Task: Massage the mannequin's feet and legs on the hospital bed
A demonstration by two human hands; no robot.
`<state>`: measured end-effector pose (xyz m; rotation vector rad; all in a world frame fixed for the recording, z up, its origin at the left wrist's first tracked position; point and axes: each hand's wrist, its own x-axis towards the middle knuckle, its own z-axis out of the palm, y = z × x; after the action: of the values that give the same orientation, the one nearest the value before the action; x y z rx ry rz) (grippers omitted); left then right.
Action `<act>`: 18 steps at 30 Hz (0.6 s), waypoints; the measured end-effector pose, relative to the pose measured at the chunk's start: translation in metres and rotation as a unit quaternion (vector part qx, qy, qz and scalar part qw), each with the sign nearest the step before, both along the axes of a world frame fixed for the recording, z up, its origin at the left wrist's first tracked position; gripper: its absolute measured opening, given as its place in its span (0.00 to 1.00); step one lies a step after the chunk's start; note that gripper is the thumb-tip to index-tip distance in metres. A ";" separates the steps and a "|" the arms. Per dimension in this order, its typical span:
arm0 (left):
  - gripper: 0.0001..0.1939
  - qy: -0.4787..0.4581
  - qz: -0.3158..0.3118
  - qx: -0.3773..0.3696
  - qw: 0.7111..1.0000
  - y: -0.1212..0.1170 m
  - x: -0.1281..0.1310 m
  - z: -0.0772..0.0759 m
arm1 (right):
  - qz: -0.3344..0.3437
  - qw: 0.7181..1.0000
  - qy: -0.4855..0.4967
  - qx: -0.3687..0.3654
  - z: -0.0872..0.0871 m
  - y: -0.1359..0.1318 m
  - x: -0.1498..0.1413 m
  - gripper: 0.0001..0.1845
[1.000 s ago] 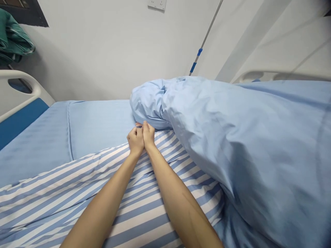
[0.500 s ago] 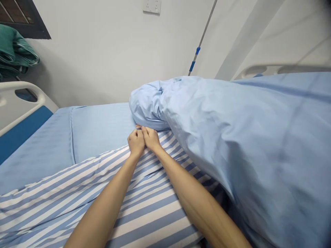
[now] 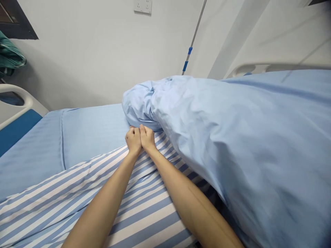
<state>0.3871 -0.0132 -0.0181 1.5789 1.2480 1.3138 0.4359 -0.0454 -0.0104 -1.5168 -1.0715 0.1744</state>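
My left grip (image 3: 133,140) and right grip (image 3: 147,137) sit narrow, shut at the striped sheet's (image 3: 77,203) edge, their hold hidden, with the blue duvet (image 3: 232,137) left bunched just beyond.

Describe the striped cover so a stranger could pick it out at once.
On the bed, look below the plain blue sheet. The striped cover lies there, the left hand and right hand meeting at its far edge. Its blue-and-white stripes set it apart from the plain blue bundle beside it.
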 end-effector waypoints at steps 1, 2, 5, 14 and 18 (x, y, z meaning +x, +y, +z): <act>0.17 0.011 -0.008 0.005 1.000 0.000 0.000 -0.002 | -0.003 1.000 -0.008 0.002 0.005 -0.002 0.000 0.23; 0.18 0.018 -0.013 0.006 1.000 0.000 -0.001 -0.004 | -0.007 1.000 -0.023 0.005 0.009 -0.004 -0.001 0.22; 0.19 0.032 -0.020 0.003 0.999 -0.001 -0.001 -0.006 | -0.022 0.997 -0.077 0.006 0.016 -0.006 0.001 0.20; 0.14 -0.029 -0.022 -0.024 0.999 0.004 0.005 0.004 | 0.018 0.998 -0.045 -0.028 -0.009 0.008 0.019 0.21; 0.14 -0.082 -0.003 -0.030 0.996 0.005 0.020 0.012 | 0.032 0.999 0.013 -0.005 -0.005 0.008 0.023 0.23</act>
<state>0.4067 -0.0085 -0.0059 1.4017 1.1690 1.3595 0.4584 -0.0374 -0.0156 -1.4877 -1.1005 0.2429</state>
